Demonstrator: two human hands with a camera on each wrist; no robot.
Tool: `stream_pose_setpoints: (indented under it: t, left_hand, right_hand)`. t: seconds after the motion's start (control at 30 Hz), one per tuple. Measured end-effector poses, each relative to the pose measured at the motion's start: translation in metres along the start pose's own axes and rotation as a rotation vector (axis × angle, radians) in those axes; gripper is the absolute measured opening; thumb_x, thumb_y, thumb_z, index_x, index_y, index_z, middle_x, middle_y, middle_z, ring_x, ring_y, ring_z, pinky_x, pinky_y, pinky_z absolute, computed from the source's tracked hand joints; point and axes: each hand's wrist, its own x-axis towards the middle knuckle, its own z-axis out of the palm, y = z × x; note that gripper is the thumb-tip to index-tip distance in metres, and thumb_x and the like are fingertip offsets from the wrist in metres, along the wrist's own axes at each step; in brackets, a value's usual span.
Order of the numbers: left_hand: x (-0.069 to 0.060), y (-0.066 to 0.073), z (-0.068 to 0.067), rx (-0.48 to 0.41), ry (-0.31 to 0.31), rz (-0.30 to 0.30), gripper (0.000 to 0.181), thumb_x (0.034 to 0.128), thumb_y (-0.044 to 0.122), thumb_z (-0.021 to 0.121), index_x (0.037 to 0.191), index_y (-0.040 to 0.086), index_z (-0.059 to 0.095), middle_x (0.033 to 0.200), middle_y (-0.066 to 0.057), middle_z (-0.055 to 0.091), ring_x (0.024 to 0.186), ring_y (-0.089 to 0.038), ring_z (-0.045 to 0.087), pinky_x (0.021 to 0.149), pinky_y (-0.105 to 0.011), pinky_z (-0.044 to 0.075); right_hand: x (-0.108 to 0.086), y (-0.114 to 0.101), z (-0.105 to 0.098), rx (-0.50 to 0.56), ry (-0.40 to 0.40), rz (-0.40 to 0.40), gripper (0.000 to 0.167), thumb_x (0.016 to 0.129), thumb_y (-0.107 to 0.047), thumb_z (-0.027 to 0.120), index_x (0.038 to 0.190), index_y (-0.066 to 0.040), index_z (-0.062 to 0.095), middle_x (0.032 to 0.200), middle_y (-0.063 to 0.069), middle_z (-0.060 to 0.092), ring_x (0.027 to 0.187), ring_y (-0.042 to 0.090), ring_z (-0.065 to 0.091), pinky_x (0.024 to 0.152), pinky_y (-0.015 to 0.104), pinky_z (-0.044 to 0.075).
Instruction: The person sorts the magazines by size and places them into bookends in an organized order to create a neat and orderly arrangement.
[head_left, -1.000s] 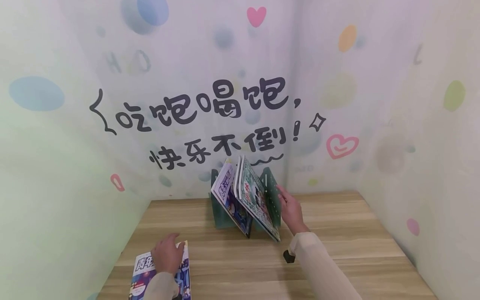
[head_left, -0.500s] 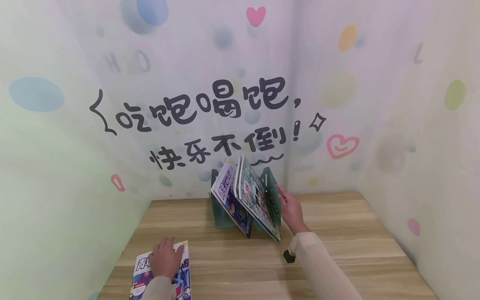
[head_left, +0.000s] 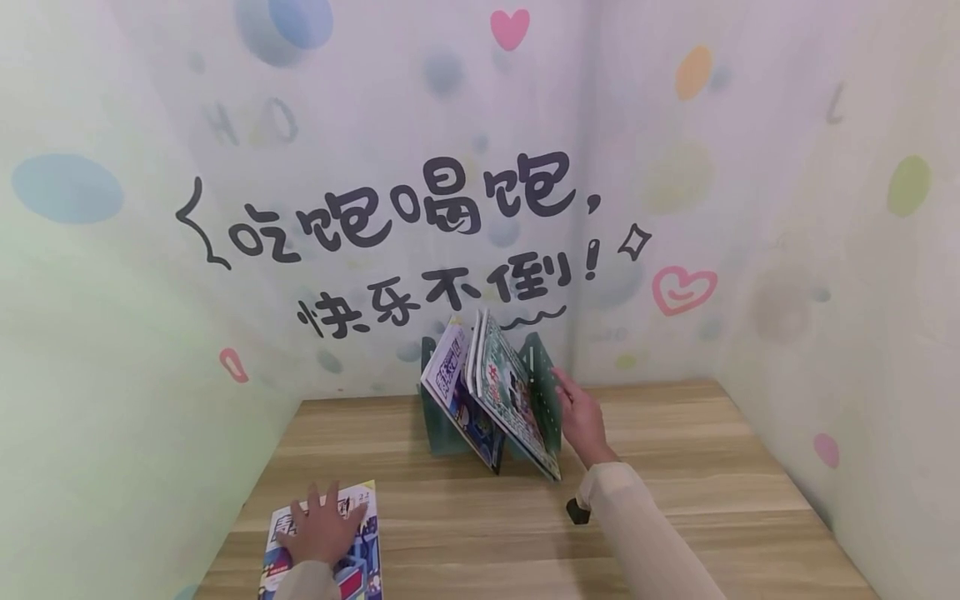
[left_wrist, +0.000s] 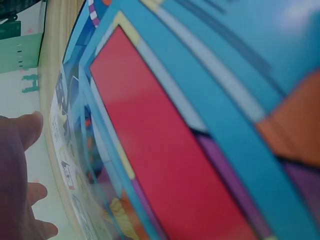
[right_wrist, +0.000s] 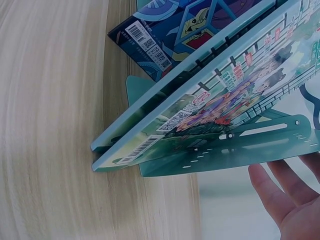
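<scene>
In the head view my left hand (head_left: 324, 532) lies with spread fingers over a magazine (head_left: 363, 562) flat on the table at the front left. The left wrist view shows the magazine's blue-and-red cover (left_wrist: 150, 140) close up, with several fingertips at the left edge. My right hand (head_left: 585, 421) touches the right panel of a green perforated book stand (head_left: 550, 392); its fingers (right_wrist: 272, 192) reach the panel's outer side, and I cannot see the thumb. Leaning in the stand are a purple-blue magazine (head_left: 467, 408) and, right of it, green-covered magazines (head_left: 513, 392).
The stand is on a wood-grain table (head_left: 442, 525) near the back wall (head_left: 375, 125), which bears large dark lettering and coloured spots. Side walls rise to the left and right. Lower corners of the leaning magazines stick out in front of the stand.
My left hand has lowered onto the flat magazine and shifted slightly left, its fingers spreading apart. The right hand, the stand and the leaning magazines stay where they were.
</scene>
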Motion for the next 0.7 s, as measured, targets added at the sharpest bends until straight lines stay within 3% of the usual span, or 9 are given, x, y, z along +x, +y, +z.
stream_pose_setpoints:
  t: [0.23, 0.47, 0.7]
  left_hand:
    - [-0.005, 0.002, -0.005, 0.008, -0.044, -0.027, 0.090, 0.0879, 0.065, 0.051, 0.150, 0.004, 0.027, 0.152, -0.035, 0.006, 0.131, -0.066, -0.002, 0.088, -0.087, -0.004]
    - [-0.007, -0.002, -0.002, 0.032, -0.043, -0.053, 0.094, 0.0864, 0.068, 0.049, 0.151, 0.005, 0.026, 0.151, -0.036, 0.007, 0.131, -0.066, 0.000, 0.087, -0.088, -0.002]
    - [-0.009, -0.011, 0.002, 0.024, -0.049, -0.076, 0.104, 0.0807, 0.078, 0.046, 0.152, 0.006, 0.022, 0.152, -0.035, 0.004, 0.130, -0.067, -0.003, 0.082, -0.090, -0.006]
  right_hand:
    - [0.000, 0.001, -0.001, -0.009, 0.005, -0.012, 0.038, 0.103, -0.017, 0.048, 0.141, -0.020, 0.053, 0.142, 0.011, 0.051, 0.119, 0.032, 0.056, 0.093, 0.050, 0.049]
    - [-0.001, 0.001, -0.001, -0.019, 0.005, -0.015, 0.038, 0.104, -0.018, 0.047, 0.141, -0.021, 0.053, 0.141, 0.010, 0.051, 0.111, 0.031, 0.059, 0.086, 0.047, 0.050]
    - [0.000, 0.000, -0.001, -0.016, 0.002, -0.014, 0.038, 0.103, -0.018, 0.048, 0.141, -0.021, 0.053, 0.140, 0.011, 0.053, 0.118, 0.033, 0.056, 0.095, 0.051, 0.048]
